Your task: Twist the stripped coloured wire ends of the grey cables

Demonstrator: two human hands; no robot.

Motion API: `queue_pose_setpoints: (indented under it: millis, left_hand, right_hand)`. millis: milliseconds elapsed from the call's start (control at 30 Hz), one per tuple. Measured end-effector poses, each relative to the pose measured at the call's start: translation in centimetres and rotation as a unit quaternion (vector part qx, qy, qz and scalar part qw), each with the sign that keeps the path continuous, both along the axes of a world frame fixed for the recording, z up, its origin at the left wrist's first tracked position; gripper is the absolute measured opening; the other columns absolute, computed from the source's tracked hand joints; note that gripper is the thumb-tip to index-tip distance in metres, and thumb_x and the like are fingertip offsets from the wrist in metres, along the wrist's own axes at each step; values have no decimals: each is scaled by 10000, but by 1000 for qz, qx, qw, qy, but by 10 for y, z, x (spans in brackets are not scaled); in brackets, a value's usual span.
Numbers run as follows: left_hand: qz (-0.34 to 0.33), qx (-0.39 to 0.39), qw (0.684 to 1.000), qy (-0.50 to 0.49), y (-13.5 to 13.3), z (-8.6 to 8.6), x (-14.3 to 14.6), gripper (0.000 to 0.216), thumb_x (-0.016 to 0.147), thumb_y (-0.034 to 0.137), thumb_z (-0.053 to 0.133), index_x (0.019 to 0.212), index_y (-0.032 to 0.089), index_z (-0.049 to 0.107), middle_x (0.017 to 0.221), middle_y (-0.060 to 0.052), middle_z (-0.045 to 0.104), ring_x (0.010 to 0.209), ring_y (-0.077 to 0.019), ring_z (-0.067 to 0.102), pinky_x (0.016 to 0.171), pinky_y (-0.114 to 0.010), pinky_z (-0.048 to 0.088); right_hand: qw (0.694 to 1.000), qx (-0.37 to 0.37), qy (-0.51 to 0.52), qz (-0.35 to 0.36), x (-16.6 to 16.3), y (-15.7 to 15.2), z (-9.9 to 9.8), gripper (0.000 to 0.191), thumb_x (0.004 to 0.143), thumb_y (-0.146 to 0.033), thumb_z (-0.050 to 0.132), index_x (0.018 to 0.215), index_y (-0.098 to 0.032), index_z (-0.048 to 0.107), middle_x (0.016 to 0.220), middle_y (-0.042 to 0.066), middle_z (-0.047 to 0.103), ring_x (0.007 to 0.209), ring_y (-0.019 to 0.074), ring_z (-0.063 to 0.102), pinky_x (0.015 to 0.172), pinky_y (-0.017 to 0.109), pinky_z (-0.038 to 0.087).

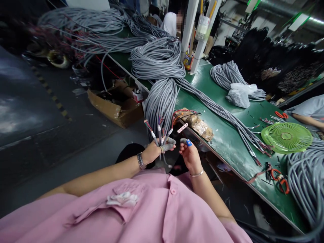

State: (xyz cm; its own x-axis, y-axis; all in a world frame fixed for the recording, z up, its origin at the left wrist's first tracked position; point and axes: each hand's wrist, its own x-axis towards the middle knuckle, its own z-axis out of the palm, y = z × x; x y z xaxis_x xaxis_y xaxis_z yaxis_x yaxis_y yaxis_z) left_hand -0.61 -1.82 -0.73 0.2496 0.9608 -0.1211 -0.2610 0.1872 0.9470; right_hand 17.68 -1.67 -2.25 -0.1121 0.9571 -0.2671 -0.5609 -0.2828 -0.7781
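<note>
Grey round cables with multicoloured wire ends (159, 130) sit in my left hand (152, 152), fingers closed around them, before a grey coiled bundle (162, 98); my right hand (191, 157) curls nearby, whether holding anything I cannot tell.

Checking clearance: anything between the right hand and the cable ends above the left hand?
Grey-covered fingertips of the left hand jut partway towards the right hand; above them, nothing visible blocks the gap to the cable ends.

Pink shirt (149, 217), silver bracelet (197, 174)
</note>
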Motion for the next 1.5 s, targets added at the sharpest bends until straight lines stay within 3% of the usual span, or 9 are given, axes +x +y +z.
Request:
queue_pose_setpoints:
  millis: [133,533,633,800,900,1033,1267,1433,1500]
  left_hand:
    - [-18,39,998,-48,-8,-3,-8,284,751,292,744,991,147,704,935,-79,726,861,-182,670,790,-289,494]
    - [103,66,968,-217,-31,14,-65,298,818,321,656,1016,101,688,957,-120,713,898,-211,663,809,-301,494]
    - [118,50,962,-239,-35,20,-64,274,825,318,646,999,111,694,949,-105,717,907,-213,670,814,-309,498]
    - [132,49,962,-232,-41,34,-44,253,791,312,682,952,117,696,899,-88,721,843,-196,674,767,-296,504]
    - [137,49,965,-216,-42,40,-37,255,765,315,702,909,104,697,831,-86,713,783,-189,671,709,-285,508]
    - [161,23,957,-240,-34,41,-47,195,739,282,715,846,121,691,727,-45,675,641,-135,620,606,-255,497]
    - [156,53,948,-271,-14,49,-78,222,748,317,681,856,124,693,574,12,543,445,-67,434,445,-217,375]
    - [81,28,959,-269,-9,38,-66,167,793,286,655,743,129,678,385,82,343,328,-27,264,425,-199,319]
    - [61,3,971,-231,-7,31,-52,150,785,261,670,767,114,692,405,61,431,340,-28,322,422,-189,313]
  right_hand:
    - [998,24,-58,-3,3,-17,2,237,804,-371,675,928,-169,683,773,7,618,598,74,523,567,206,452]
    - [960,134,-230,87,-11,-47,12,217,818,-351,658,954,-187,700,772,10,626,611,89,505,592,224,420]
    - [917,226,-282,166,-28,-49,15,206,822,-346,647,959,-199,693,860,31,647,756,137,571,709,265,465]
    - [769,381,-426,284,-65,-51,22,303,817,-361,646,1067,-190,627,909,36,604,779,147,539,739,272,456]
    - [737,392,-447,322,-76,-51,20,280,812,-412,651,954,-173,611,825,8,575,698,127,495,674,246,428]
    - [785,359,-395,316,-63,-50,11,295,911,-433,503,839,-175,628,715,-13,536,645,112,449,629,225,388]
    - [901,234,-318,180,1,-49,-15,296,826,-451,634,740,-170,672,659,-4,560,604,113,467,594,236,382]
    - [925,203,-294,127,13,-51,-37,359,855,-516,569,852,-179,693,766,47,648,647,136,550,631,261,441]
    - [928,200,-284,134,8,-51,-43,377,861,-531,553,900,-180,685,791,49,656,638,130,555,633,264,450]
